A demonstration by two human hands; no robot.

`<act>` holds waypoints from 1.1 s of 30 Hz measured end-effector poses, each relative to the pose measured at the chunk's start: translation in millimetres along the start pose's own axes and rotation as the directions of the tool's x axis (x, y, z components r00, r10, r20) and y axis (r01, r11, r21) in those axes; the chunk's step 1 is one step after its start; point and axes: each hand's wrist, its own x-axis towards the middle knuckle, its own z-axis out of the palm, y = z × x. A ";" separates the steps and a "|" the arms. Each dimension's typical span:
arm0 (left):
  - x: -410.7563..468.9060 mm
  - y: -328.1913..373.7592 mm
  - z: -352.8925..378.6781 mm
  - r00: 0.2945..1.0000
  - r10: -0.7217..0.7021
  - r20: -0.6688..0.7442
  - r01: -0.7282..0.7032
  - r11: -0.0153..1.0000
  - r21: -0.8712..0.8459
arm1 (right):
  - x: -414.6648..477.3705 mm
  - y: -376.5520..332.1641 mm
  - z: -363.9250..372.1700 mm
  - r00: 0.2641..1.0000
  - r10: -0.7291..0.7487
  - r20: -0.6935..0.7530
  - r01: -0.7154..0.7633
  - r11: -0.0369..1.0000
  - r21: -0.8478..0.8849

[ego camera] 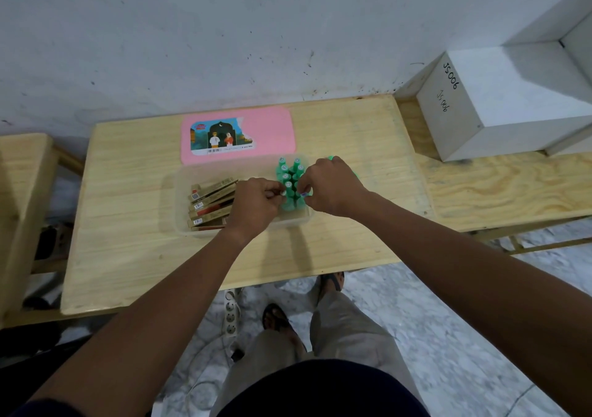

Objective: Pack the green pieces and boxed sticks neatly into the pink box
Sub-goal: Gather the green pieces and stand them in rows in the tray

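green pieces [288,176] stand upright at the right end of the box [179,221], sticks [211,202] stacked at its left. left hand [256,203] pinches a front piece's top; right hand [330,186] seems to pinch the next one. pink lid [272,131] lies just behind.

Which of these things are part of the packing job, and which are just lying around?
In the job: green pieces, boxed sticks, clear tub, pink lid, left hand and right hand pinching the pieces.
Lying about: white box, power strip on the floor.
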 end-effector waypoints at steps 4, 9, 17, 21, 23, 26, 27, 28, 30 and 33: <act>-1.4 4.7 1.4 1.000 0.024 0.005 -0.024 0.999 0.021 | 0.0 2.7 4.2 1.000 0.009 -0.027 -0.009 1.000 -0.001; -3.6 9.1 6.1 0.999 0.031 0.024 -0.031 0.999 0.015 | -2.8 3.5 5.5 0.998 0.004 -0.055 -0.005 1.000 -0.027; -4.5 10.1 4.3 0.997 0.065 0.033 -0.068 0.994 0.081 | -5.5 6.6 6.7 0.995 -0.029 -0.095 0.028 0.999 -0.018; -6.1 16.2 -2.7 0.995 0.095 -0.021 -0.087 0.965 0.246 | -9.5 18.7 1.4 0.984 0.024 -0.174 0.008 0.983 0.182; -3.0 24.4 -3.9 0.993 0.114 -0.031 -0.102 0.960 0.261 | -11.4 32.5 -1.3 0.968 0.117 -0.221 -0.041 0.945 0.324; 13.7 42.5 3.0 0.988 0.151 -0.034 -0.137 0.954 0.268 | -10.5 59.9 -4.5 0.937 0.284 -0.206 -0.178 0.891 0.418; 22.9 48.3 7.8 0.986 0.162 -0.027 -0.149 0.951 0.269 | -9.6 68.9 -5.8 0.924 0.338 -0.177 -0.238 0.874 0.424; 32.5 54.5 13.5 0.985 0.174 -0.008 -0.166 0.948 0.271 | -8.1 77.7 -6.3 0.912 0.382 -0.146 -0.293 0.859 0.420; 53.5 65.7 27.6 0.980 0.197 0.041 -0.200 0.930 0.307 | -4.6 93.7 -4.6 0.896 0.437 -0.079 -0.371 0.834 0.408; 86.4 79.2 49.9 0.977 0.163 0.136 -0.208 0.856 0.472 | 4.9 112.3 1.4 0.894 0.447 -0.014 -0.399 0.811 0.428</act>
